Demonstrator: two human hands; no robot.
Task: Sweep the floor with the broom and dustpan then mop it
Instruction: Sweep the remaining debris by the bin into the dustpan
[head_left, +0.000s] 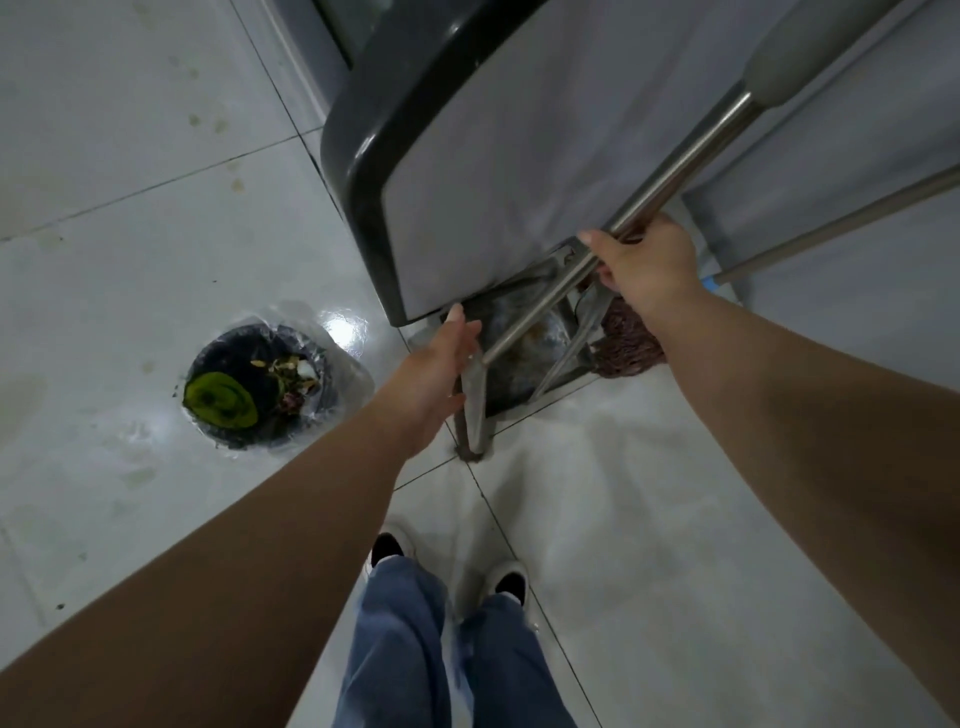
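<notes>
The dustpan (524, 358) lies mostly hidden beneath the grey appliance (519, 171), whose far side runs off the top edge. The handle (675, 176) gripped by the right hand (644, 257) exits top right. A second pole (841, 223) is cut off at right; its head cannot be seen.

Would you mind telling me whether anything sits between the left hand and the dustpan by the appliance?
Nothing visible does: the left hand reaches open towards the dustpan, whose handle leans just beside its fingers.
</notes>
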